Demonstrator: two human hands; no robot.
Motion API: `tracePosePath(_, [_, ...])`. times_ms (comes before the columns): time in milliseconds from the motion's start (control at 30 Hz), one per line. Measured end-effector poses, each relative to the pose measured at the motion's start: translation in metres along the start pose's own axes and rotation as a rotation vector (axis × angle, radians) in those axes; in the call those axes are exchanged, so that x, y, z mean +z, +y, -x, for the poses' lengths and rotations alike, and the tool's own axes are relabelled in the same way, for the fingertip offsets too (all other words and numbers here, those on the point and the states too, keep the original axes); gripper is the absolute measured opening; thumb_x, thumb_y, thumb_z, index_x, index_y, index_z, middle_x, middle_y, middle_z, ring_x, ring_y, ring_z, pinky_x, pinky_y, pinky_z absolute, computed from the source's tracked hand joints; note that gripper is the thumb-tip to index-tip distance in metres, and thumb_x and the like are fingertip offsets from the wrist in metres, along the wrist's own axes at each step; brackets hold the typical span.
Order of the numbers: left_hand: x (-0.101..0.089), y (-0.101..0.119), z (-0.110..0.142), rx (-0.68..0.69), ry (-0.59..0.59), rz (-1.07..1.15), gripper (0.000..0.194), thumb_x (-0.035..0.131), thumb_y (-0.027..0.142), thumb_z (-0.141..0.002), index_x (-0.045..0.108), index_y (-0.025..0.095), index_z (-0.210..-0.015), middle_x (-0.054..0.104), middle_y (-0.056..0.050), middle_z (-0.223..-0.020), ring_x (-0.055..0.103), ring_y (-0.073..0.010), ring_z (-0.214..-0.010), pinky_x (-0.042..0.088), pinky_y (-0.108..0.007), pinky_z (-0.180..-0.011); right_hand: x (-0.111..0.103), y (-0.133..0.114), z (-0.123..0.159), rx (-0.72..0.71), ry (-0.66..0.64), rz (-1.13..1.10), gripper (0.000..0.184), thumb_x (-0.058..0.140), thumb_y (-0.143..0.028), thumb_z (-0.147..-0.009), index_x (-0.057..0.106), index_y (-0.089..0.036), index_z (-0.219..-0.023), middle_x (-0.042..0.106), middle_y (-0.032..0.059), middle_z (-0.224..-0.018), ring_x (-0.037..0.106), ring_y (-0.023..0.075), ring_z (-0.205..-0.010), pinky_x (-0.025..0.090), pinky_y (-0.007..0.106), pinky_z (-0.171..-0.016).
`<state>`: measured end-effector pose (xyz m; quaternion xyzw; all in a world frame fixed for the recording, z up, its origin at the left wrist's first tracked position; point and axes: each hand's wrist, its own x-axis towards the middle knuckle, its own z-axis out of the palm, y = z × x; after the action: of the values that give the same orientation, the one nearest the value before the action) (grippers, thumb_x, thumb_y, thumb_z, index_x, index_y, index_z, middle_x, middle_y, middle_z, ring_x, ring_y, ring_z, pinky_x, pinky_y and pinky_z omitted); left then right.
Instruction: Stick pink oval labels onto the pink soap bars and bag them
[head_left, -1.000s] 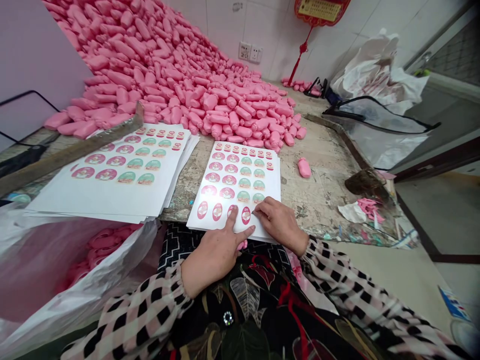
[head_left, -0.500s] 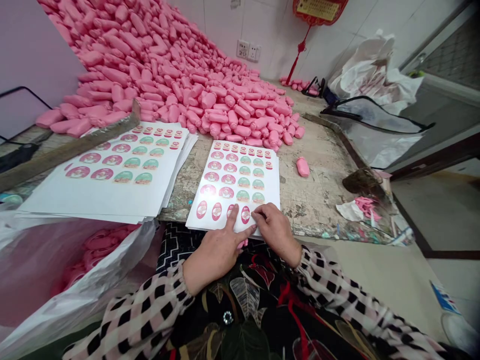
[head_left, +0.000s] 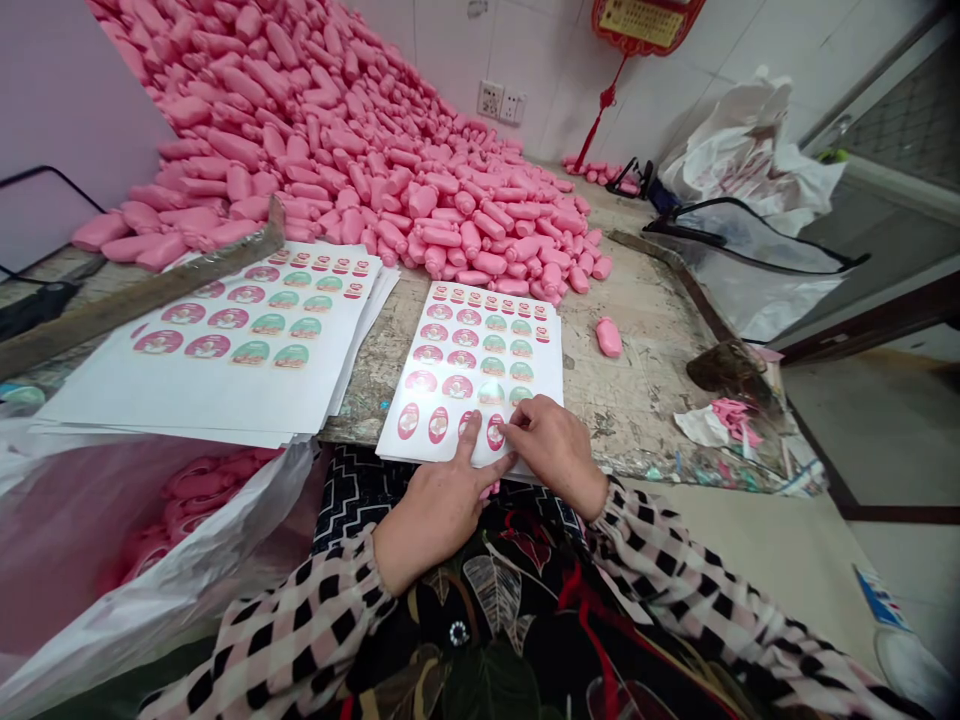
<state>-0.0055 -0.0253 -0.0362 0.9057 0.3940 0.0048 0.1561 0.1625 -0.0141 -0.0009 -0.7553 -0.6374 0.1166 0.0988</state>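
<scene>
A sheet of stickers (head_left: 420, 352) lies at the front edge of the worktable, on top of other sheets. My left hand (head_left: 439, 515) stretches its index finger and thumb over the sheet's bottom row. Its other fingers curl under, around a pink bottle (head_left: 489, 490) that barely shows. At the right end of that row, my right hand (head_left: 556, 450) pinches the edge of an oval sticker (head_left: 495, 431) with thumb and index finger. The sticker looks flat against the sheet; whether its edge is lifted I cannot tell.
Pink bottles (head_left: 360, 150) are heaped along the wall, and one bottle (head_left: 608, 337) lies alone at right. More sticker sheets (head_left: 187, 400) sit at left under a wooden bar (head_left: 142, 285). A plastic bag (head_left: 255, 520) with pink bottles hangs below. Another bar (head_left: 690, 285) edges the table's right side.
The view has shifted slightly. My right hand has edged up and left over the sheet, its fingers still at the oval sticker. My left hand stays in place on the sheet.
</scene>
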Motion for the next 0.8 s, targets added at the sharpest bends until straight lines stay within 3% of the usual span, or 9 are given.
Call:
tracePosePath(233, [-0.001,0.000,-0.002,-0.011,0.001,0.010,0.069,0.048,0.029,-0.086,0.010,0.050,-0.140,-0.003,-0.016,-0.152,0.067,-0.0287,-0.079,0.051,-0.043,-0.066,-0.003,-0.005,-0.001,0.002,0.015,-0.002,0.018,0.060,-0.039,-0.076,0.061,-0.023,-0.067,0.060,-0.0007,-0.077,0.051,0.0135,-0.066,0.025,0.026,-0.054])
tracePosePath(433, [-0.002,0.000,-0.001,0.000,0.000,0.038,0.056,0.044,0.032,-0.088,0.026,0.048,-0.138,-0.001,-0.017,-0.152,0.067,-0.0310,-0.081,0.051,-0.045,-0.065,-0.012,0.002,-0.005,-0.017,0.089,-0.109,0.021,0.061,-0.044,-0.074,0.063,-0.024,-0.068,0.062,-0.0007,-0.075,0.052,0.0142,-0.066,0.027,0.026,-0.055])
tracePosePath(700, [0.003,-0.005,0.002,0.004,-0.011,0.096,0.059,0.050,0.025,-0.084,0.032,0.048,-0.135,-0.006,-0.009,-0.153,0.066,-0.0277,-0.087,0.051,-0.045,-0.071,0.030,0.031,-0.022,0.091,0.144,-0.615,0.034,0.058,-0.055,-0.074,0.062,-0.021,-0.073,0.061,-0.0007,-0.067,0.051,0.0134,-0.061,0.034,0.025,-0.055])
tracePosePath(800, [-0.003,-0.009,0.009,0.005,-0.014,0.205,0.057,0.052,0.027,-0.083,0.036,0.046,-0.134,0.004,-0.006,-0.154,0.063,-0.0277,-0.096,0.049,-0.045,-0.080,0.035,0.034,-0.023,0.089,0.160,-0.755,0.035,0.062,-0.054,-0.070,0.060,-0.020,-0.070,0.059,-0.0014,-0.065,0.048,0.0124,-0.059,0.035,0.024,-0.056])
